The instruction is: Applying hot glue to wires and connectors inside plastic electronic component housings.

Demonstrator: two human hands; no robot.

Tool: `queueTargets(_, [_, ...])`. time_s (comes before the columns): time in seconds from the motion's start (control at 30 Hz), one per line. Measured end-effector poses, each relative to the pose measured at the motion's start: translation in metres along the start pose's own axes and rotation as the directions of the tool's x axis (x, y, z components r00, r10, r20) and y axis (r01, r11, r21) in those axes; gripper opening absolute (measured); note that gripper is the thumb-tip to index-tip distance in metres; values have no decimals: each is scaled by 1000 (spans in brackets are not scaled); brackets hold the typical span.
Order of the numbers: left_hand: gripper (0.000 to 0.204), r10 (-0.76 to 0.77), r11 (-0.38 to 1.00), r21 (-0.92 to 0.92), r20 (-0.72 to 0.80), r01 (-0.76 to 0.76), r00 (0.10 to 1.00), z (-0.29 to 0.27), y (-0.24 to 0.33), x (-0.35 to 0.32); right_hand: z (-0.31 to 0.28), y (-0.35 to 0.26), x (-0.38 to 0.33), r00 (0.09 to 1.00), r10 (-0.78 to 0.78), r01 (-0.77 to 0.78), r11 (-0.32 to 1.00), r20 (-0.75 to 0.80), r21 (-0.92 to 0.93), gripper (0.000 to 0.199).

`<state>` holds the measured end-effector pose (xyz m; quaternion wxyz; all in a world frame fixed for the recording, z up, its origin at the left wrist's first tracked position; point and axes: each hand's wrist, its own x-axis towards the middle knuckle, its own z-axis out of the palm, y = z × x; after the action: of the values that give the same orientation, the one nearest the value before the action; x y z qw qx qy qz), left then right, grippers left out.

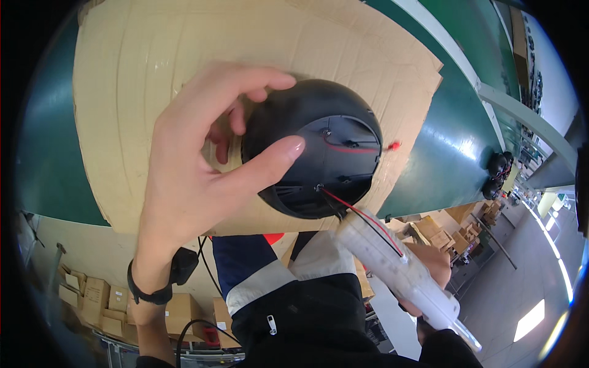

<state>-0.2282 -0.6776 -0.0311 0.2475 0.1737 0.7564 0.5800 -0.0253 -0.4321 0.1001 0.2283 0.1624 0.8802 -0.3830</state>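
Note:
A round black plastic housing (pixel 362 132) lies on a cardboard sheet, its ribbed flat face toward me. Thin red and black wires (pixel 368 222) come out of a small hole low on that face. Another red wire crosses higher up, and a small red connector (pixel 394 146) shows past the right edge. My left hand (pixel 202 144) is open around the left side, its thumb over the face and index fingertip by the upper rim; contact is unclear. My right hand (pixel 431 262), partly hidden, grips a whitish glue gun (pixel 399 264) whose front is near the lower hole.
The cardboard sheet (pixel 147 73) covers much of a green table (pixel 454 153). Dark round parts (pixel 498 175) sit at its right end. A white metal frame (pixel 485 92) runs along the far right. Cardboard boxes (pixel 98 297) stand below at left, and a black cable (pixel 205 264) hangs near my legs.

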Motion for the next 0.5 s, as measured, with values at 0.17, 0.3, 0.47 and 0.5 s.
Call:
queueTargets(0.17, [53, -158, 987, 37, 104, 155, 982, -3, 4, -1, -3, 18, 6, 980, -114, 91, 986, 163, 139, 30])
queueTargets(0.3, [56, -214, 974, 104, 155, 199, 964, -7, 8, 3, 0, 25, 3, 971, -73, 33, 984, 226, 175, 32])
queueTargets(0.47, [54, -206, 978, -6, 148, 209, 967, -7, 8, 7, 12, 34, 3, 973, -99, 55, 977, 209, 206, 31])
queueTargets(0.5, [54, -218, 975, -7, 165, 222, 962, -7, 9, 7, 14, 33, 3, 972, -145, 112, 978, 184, 176, 31])
